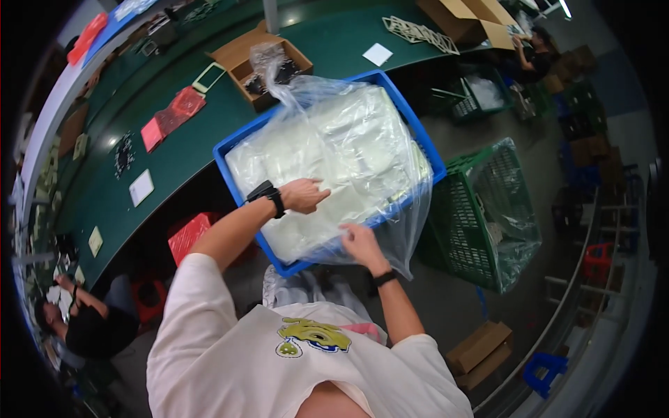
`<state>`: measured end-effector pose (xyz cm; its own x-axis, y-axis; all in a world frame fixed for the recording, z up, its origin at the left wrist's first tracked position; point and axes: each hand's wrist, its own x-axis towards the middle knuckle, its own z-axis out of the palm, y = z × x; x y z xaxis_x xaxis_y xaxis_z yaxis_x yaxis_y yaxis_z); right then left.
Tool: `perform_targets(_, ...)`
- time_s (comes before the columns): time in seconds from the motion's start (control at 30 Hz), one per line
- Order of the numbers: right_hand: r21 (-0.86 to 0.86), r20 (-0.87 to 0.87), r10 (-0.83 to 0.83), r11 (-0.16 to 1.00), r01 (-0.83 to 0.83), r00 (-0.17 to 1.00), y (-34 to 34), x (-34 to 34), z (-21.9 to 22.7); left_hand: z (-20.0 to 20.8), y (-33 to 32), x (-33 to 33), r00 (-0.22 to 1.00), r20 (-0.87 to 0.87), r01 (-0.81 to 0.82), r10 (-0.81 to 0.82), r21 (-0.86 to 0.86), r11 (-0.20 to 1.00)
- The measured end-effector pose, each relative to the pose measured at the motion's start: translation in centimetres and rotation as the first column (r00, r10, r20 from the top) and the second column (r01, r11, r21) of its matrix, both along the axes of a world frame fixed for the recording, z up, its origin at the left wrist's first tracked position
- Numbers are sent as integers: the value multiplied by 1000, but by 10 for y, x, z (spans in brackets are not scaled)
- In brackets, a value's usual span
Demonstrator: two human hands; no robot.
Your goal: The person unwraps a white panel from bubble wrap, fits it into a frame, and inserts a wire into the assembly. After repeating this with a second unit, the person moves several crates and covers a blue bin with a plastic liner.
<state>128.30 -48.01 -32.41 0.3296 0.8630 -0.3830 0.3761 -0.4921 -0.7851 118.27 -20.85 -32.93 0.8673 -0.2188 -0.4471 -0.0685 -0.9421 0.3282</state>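
Note:
In front of me a blue plastic bin [412,120] holds a pile of pale, whitish sheet-like pieces [369,132], partly covered by a clear plastic bag [411,233] that spills over the rim. My left hand [303,195], with a black watch on its wrist, lies over the middle of the pile, fingers stretched out and holding nothing. Nearer to me, my right hand [361,244] is at the bin's near rim. Its fingers are curled together at the edge of the clear bag and appear to pinch it.
A green bench [181,150] curves along the left and back, bearing an open cardboard box [300,56] and red plastic wrap [174,115]. Right of the bin stands a bag-lined green crate [460,230]. Other people sit at far left and upper right. A blue stool [543,373] is lower right.

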Motion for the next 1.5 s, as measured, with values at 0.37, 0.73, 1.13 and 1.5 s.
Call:
perform_targets(0.37, 39, -644, 471, 807, -589, 603, -30, -146, -32, 77, -36, -294, 773, -306, -487, 555, 274, 829)
perform_targets(0.73, -605, -443, 444, 493, -625, 779, -43, -109, -151, -108, -53, -320, -36, -380, -897, 924, -395, -197)
perform_targets(1.13, -166, -427, 205, 940, -299, 881, 96, -14, 26, 0, -11, -182, -496, -367, -311, 787, -770, -556)
perform_targets(1.5, 333, 511, 339, 769, -546, 790, 347, 65, 24, -27, 92, -190, -476, -335, -378, 814, -757, -533)
